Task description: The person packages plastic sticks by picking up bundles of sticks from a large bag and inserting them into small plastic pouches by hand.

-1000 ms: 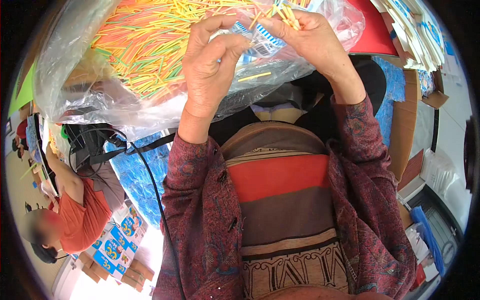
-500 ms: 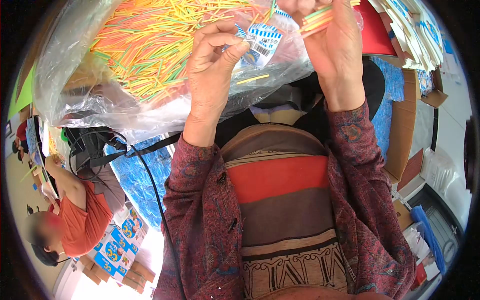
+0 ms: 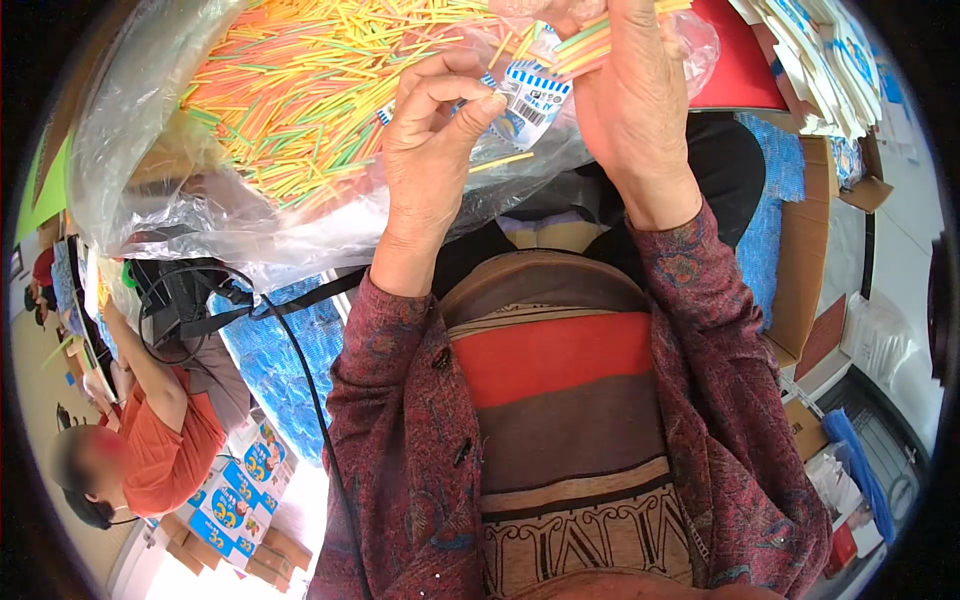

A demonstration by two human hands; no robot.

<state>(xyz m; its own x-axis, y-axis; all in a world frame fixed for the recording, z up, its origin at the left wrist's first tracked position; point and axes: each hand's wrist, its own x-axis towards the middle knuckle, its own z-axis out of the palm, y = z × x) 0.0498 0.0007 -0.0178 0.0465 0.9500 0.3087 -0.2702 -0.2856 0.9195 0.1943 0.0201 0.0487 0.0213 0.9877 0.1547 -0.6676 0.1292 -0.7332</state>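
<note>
While a printed packet [image 3: 533, 108] is pinched between thumb and fingers of the left hand [image 3: 432, 140], thin coloured sticks [image 3: 585, 48] are held beside it in the loosely curled right hand [image 3: 640, 115].

Cardboard [image 3: 812, 240] and another person [image 3: 175, 445]
Brown cardboard right of the right hand [image 3: 640, 120]; the person, orange-shirted, left of the left hand [image 3: 432, 155].

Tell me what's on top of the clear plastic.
A heap of yellow, orange and green sticks lies on the clear plastic. What the left hand covers cannot be seen.
</note>
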